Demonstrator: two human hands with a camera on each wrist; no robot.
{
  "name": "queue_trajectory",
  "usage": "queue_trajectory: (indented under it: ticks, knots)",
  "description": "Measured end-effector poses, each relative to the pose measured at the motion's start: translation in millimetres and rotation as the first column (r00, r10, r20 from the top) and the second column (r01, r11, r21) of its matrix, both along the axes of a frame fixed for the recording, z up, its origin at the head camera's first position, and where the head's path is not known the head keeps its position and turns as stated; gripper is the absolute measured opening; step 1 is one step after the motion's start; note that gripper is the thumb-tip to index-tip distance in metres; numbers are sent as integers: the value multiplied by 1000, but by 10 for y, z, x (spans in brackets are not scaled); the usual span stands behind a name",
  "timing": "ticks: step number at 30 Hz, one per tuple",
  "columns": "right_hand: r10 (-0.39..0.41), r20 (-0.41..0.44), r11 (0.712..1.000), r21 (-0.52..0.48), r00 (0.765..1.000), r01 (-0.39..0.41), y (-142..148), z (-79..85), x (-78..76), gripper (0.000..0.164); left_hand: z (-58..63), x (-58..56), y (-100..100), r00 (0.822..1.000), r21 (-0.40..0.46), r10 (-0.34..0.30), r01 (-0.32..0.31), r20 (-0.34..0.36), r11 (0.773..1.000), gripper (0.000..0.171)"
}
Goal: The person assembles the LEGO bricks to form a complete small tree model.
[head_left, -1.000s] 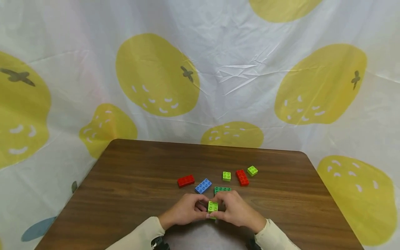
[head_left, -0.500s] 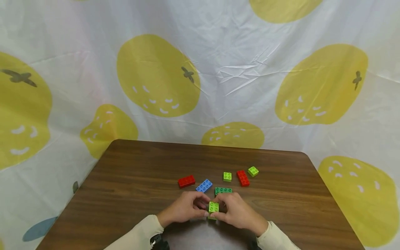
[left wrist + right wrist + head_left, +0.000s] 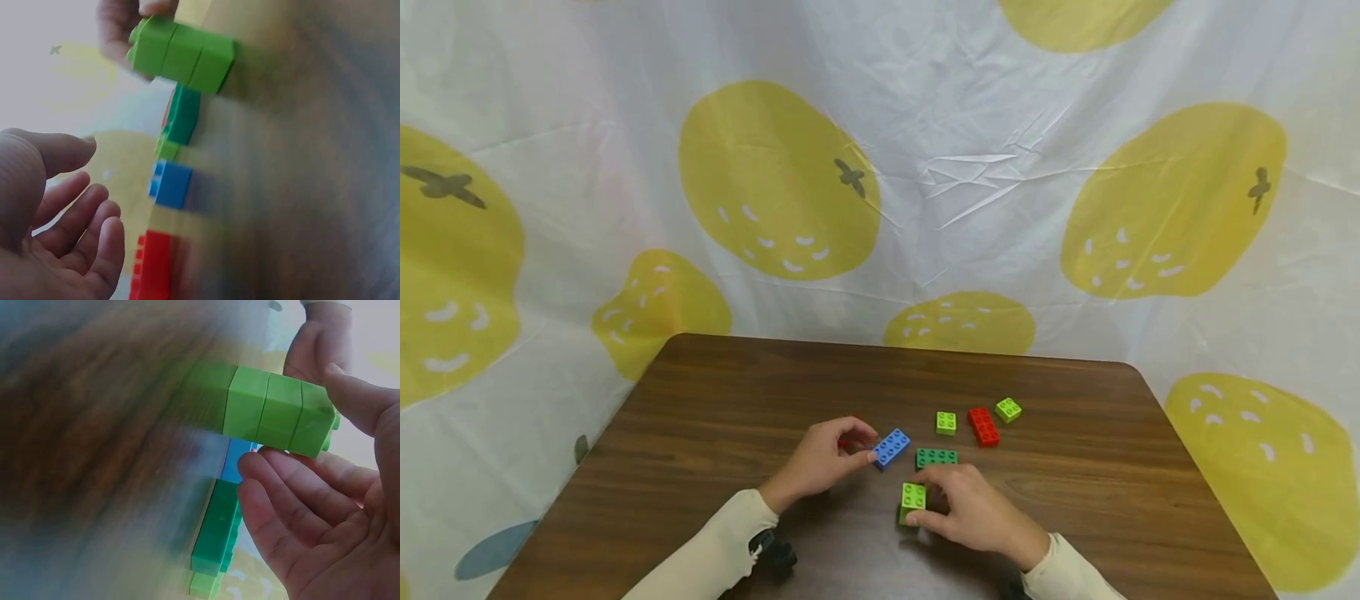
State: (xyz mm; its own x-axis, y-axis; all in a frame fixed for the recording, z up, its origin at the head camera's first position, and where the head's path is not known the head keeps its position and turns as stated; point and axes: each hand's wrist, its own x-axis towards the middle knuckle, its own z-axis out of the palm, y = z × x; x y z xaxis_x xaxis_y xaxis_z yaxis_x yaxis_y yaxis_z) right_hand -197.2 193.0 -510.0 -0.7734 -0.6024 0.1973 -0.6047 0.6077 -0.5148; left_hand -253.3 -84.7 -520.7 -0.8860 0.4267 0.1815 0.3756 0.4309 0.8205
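Note:
A short stack of three light green toy bricks (image 3: 913,500) stands upright on the table, its seams plain in the left wrist view. My right hand (image 3: 973,510) pinches it between thumb and fingers, near the top layer. My left hand (image 3: 818,460) is off the stack, fingers relaxed and nothing in them, over the left part of the brick group. Close to its thumb in the head view lies a blue brick (image 3: 892,448). A red brick (image 3: 153,265) is mostly hidden behind that hand in the head view. Beyond the stack lies a dark green brick (image 3: 936,457).
Farther back on the brown table (image 3: 737,392) lie a small light green brick (image 3: 946,423), a second red brick (image 3: 983,427) and another light green brick (image 3: 1008,409). Behind the table's far edge hangs a white curtain (image 3: 970,225) printed with yellow fruit.
My left hand has left the stack and moved left and away from me, towards the blue and red bricks. The right hand stays at the stack.

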Motion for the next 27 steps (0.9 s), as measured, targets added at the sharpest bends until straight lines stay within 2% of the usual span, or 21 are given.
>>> queue_trajectory:
  ticks: [7, 11, 15, 20, 23, 27]
  knots:
    - [2, -12, 1000, -30, 1000, -3, 37, 29, 36, 31, 25, -157, -115, 990, -1, 141, -142, -28, 990, 25]
    - [-2, 1, 999, -32, 1000, 2, 44, 34, 34, 28, -2, -231, -166, 983, -31, 180, -181, -42, 983, 27]
    - [0, 12, 999, -41, 1000, 0, 54, 29, 20, 27, -52, -295, -195, 982, -90, 187, -188, -25, 978, 38]
    - [3, 17, 999, -45, 1000, -2, 55, 20, 3, 26, -128, -346, -206, 987, -202, 162, -162, -14, 966, 51]
    - [3, 15, 999, -44, 1000, -2, 54, 24, 2, 25, -159, -358, -200, 989, -252, 144, -147, -32, 956, 51]
    - [5, 4, 999, -44, 1000, -5, 52, 33, 1, 24, -175, -358, -189, 989, -267, 140, -148, -49, 952, 47]
